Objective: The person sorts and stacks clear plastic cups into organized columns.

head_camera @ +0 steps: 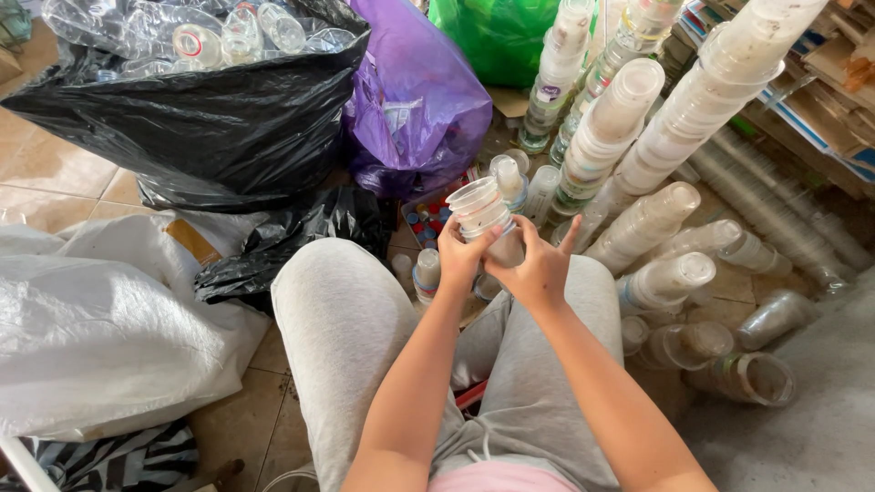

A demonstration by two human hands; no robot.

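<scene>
While both knees frame the cluttered floor, the left hand (pixel 458 258) and right hand (pixel 538 269) together clasp a short stack of clear cups (pixel 483 214) above the lap, near tall cup stacks (pixel 629 118).

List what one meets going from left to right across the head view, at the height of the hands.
White sack → crumpled black bag → left hand → stacked clear cups → right hand → lying cup stacks.
</scene>
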